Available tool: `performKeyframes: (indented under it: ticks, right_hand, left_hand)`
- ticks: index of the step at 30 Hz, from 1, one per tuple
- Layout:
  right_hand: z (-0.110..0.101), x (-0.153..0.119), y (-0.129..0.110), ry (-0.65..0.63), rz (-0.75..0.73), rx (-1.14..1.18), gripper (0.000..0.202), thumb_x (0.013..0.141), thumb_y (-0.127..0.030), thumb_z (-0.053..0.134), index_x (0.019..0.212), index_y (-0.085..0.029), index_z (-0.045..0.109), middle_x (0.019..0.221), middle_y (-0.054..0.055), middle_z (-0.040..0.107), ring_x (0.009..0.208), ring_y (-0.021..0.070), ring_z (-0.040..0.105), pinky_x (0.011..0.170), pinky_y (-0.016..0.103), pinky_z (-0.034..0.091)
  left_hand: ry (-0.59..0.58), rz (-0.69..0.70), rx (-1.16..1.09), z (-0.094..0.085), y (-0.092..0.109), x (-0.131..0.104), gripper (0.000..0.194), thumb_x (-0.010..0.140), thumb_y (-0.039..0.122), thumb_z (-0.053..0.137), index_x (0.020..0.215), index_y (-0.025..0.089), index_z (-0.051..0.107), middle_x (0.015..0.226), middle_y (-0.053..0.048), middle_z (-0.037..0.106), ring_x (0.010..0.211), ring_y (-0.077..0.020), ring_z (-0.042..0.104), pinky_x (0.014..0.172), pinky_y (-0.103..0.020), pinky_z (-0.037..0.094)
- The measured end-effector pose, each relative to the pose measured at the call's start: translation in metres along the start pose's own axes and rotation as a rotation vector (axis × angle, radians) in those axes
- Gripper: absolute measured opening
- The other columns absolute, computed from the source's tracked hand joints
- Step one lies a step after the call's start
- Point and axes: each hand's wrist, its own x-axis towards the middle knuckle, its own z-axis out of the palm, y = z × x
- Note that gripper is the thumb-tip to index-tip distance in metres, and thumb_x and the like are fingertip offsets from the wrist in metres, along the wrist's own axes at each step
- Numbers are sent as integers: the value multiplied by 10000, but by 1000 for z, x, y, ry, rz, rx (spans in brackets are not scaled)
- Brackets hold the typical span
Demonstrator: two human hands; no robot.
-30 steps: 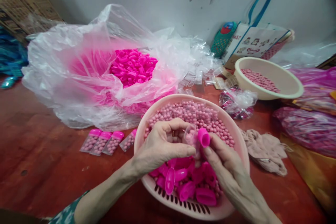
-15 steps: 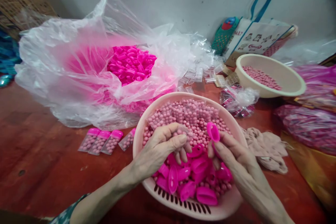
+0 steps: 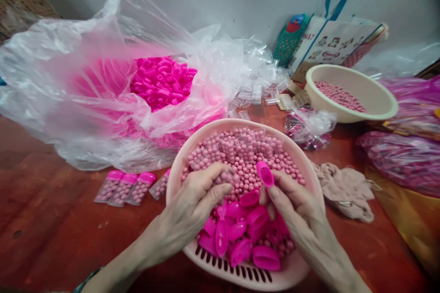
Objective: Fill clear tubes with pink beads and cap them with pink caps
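Note:
Both hands are over a pink basket [image 3: 299,265] of pink beads [image 3: 244,171] and loose magenta caps [image 3: 266,257]. My right hand [image 3: 295,201] pinches one magenta cap [image 3: 265,174] between thumb and fingers, its opening showing. My left hand [image 3: 197,197] is curled round a clear case of pink beads [image 3: 227,177], partly hidden by the fingers. A gap separates the cap from the case. More bead-filled clear cases [image 3: 247,143] lie at the basket's back.
Capped bead cases [image 3: 140,188] lie left of the basket. Behind stands a big plastic bag [image 3: 99,142] of magenta caps. At right are a cream bowl [image 3: 374,94], a beige cloth [image 3: 347,190] and a purple bundle [image 3: 398,160]. Empty clear cases [image 3: 256,94] lie behind.
My right hand has moved left with the cap, closer to my left hand. The left hand's fingers are curled in more around the case. The view has shifted slightly.

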Motion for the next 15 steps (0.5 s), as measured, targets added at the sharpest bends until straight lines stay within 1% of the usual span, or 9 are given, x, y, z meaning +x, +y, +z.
performKeyframes:
  ticks: [3, 6, 8, 10, 12, 15]
  right_hand:
    - [9, -2, -4, 46, -126, 15, 220, 917, -300, 443, 1116, -261, 527, 692, -30, 534, 587, 100, 488, 541, 198, 419]
    - [17, -1, -9, -6, -266, 15, 223, 922, -222, 409, 1094, -275, 540, 681, -32, 515, 590, 103, 497, 565, 202, 440]
    - [21, 1, -10, -44, -342, -12, 247, 912, -175, 401, 1086, -272, 548, 770, -9, 554, 665, 116, 533, 625, 217, 470]
    - [22, 2, -10, -58, -393, -61, 260, 898, -145, 407, 1081, -260, 551, 903, 21, 593, 803, 143, 567, 726, 245, 489]
    - [20, 2, -7, -46, -421, -119, 268, 892, -137, 411, 1089, -255, 547, 984, 35, 608, 882, 159, 577, 777, 259, 493]
    - [13, 2, -2, -10, -441, -213, 270, 895, -149, 410, 1107, -253, 542, 985, 38, 623, 860, 161, 596, 737, 252, 502]
  left_hand:
    - [-85, -27, -38, 1, 1, -4, 335, 888, 355, 461, 1197, 235, 509, 1119, -72, 587, 1057, -230, 525, 941, -374, 419]
    - [-129, -9, -28, 0, 1, -7, 327, 900, 353, 439, 1201, 244, 508, 1130, -63, 593, 1062, -226, 529, 939, -358, 428]
    - [-128, 34, 19, -1, 0, -10, 335, 900, 342, 445, 1225, 280, 492, 1188, -45, 572, 1118, -227, 501, 969, -349, 406]
    - [-111, 73, 61, -2, 0, -12, 336, 900, 331, 448, 1235, 322, 477, 1228, -18, 552, 1164, -219, 471, 993, -333, 383]
    - [-123, 92, 70, -1, 2, -13, 315, 903, 326, 444, 1214, 325, 493, 1206, -12, 566, 1151, -214, 482, 985, -323, 386]
    - [-176, 67, 57, 0, 7, -11, 280, 905, 308, 439, 1161, 266, 545, 1098, -34, 617, 1056, -216, 535, 939, -327, 414]
